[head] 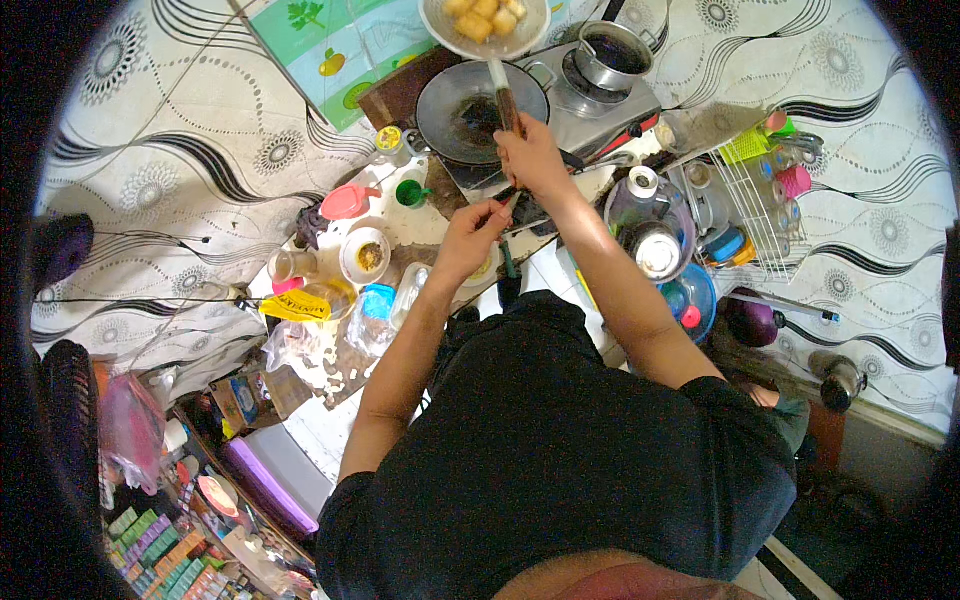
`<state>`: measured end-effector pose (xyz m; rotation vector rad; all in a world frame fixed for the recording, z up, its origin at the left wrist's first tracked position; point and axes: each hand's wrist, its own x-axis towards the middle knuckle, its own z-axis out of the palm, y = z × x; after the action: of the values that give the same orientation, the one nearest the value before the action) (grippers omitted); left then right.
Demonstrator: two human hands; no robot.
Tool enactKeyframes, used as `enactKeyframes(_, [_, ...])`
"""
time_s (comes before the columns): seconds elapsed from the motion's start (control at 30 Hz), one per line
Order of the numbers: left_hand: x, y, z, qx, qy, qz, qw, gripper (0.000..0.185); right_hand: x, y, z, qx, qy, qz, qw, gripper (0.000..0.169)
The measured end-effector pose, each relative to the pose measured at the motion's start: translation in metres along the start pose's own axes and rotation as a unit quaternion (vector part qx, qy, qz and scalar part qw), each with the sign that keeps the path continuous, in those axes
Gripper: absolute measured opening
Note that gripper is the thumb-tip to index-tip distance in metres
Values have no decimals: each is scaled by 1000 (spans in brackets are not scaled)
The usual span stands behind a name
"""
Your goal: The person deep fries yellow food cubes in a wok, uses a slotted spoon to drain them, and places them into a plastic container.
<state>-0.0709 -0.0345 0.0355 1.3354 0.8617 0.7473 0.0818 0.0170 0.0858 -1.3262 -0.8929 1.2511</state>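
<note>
Raised over the back of the stove, a round strainer (486, 46) holds several golden fried pieces (480, 18). My right hand (534, 159) is closed around the strainer's long brown handle (506, 109). Beneath it a dark wok (450, 112), with dark liquid at its bottom, sits on the gas stove (611, 120). Close below my right hand, my left hand (475, 236) has its fingers bent near a thin dark handle; whether it grips that handle is unclear. A metal pot (615, 56) with dark contents stands on the other burner.
Left of my hands are a white bowl (365, 256), a green cup (410, 193), a pink lid (349, 202) and a yellow packet (296, 306). To the right stand a metal-lidded container (657, 253), a white wire rack (750, 217) and a blue basin (694, 300).
</note>
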Motion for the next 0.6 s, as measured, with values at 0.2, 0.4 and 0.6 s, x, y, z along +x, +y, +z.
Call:
enactKeyframes(0.2, [2, -22, 10, 82, -50, -12, 995, 21, 3, 12, -19, 39, -32, 32, 998, 9])
enactKeyframes(0.4, [-12, -58, 16, 83, -34, -91, 992, 20, 13, 88, -55, -66, -57, 160, 983, 8])
enactKeyframes(0.6, [-21, -45, 22, 129, 1, -157, 979, 21, 21, 123, -85, -163, -95, 76, 979, 8])
